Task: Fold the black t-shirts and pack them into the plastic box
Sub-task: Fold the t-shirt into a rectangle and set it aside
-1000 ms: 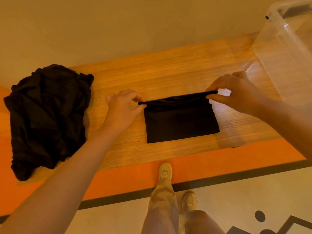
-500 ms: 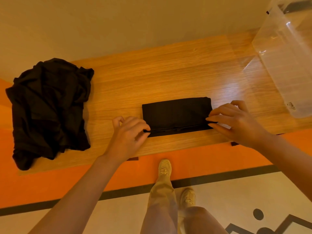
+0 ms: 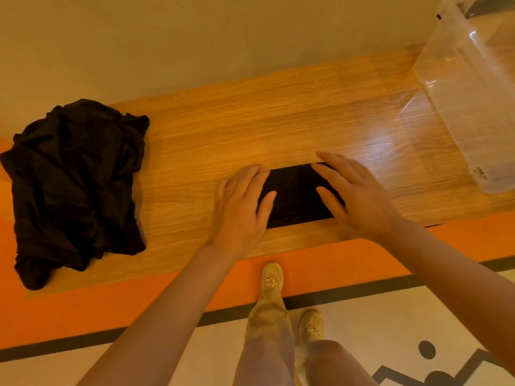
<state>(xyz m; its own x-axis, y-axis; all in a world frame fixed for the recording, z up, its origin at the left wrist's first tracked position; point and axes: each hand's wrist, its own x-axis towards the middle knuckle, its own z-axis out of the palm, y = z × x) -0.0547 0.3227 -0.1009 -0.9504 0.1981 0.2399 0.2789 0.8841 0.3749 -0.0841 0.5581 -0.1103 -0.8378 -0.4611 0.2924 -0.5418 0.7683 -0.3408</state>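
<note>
A black t-shirt [image 3: 295, 195], folded into a small rectangle, lies flat near the front of the wooden table [image 3: 250, 126]. My left hand [image 3: 241, 208] rests flat on its left end with straight fingers. My right hand [image 3: 354, 195] presses flat on its right end, fingers spread. A heap of unfolded black t-shirts [image 3: 73, 185] sits at the table's left end. The clear plastic box [image 3: 473, 87] stands at the far right, cut off by the frame edge.
The table has an orange front band [image 3: 111, 305] with a dark stripe below it. A wall rises right behind the table. My legs and pale shoes [image 3: 273, 277] stand on the light floor just in front of the table.
The shirt's far edge, pinched by both hands, was brought forward over the near half. Both hands then let go and now lie flat on the folded shirt.
</note>
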